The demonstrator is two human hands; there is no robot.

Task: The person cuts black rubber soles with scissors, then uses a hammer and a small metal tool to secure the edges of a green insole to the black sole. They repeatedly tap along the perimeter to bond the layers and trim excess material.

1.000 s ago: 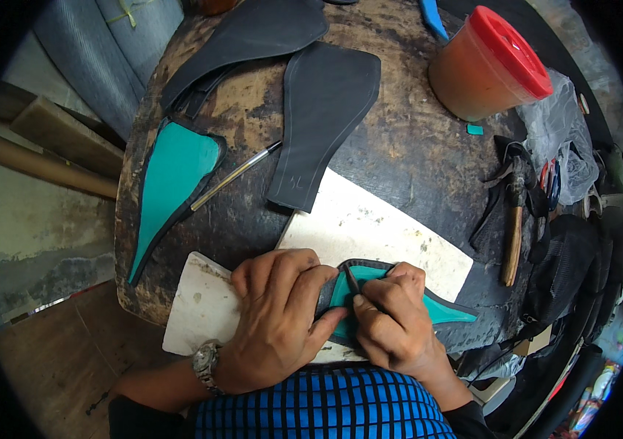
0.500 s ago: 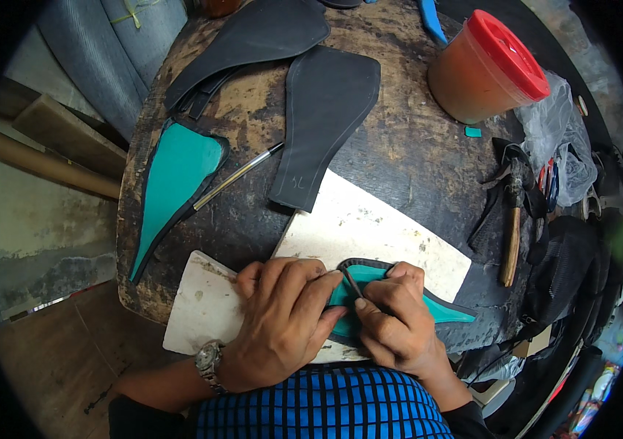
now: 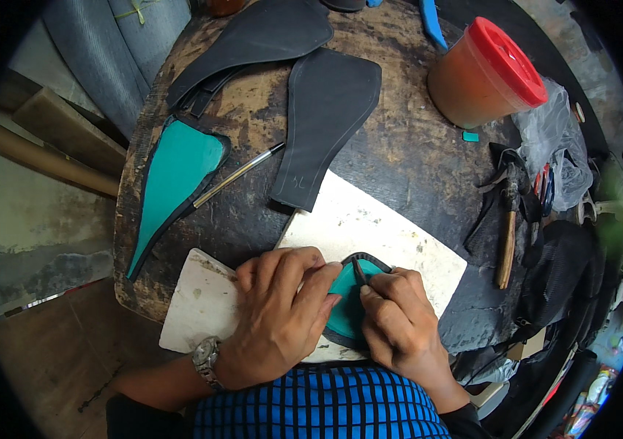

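On the round bench [image 3: 414, 139], a white cutting board [image 3: 370, 227] lies at the near edge. On it sits a teal piece with black trim [image 3: 348, 311], long axis running away from the person. The left hand [image 3: 278, 322] presses it flat; the right hand [image 3: 399, 329] pinches what looks like a thin dark tool [image 3: 360, 272]. A red-lidded tub [image 3: 483, 73] stands at the far right edge.
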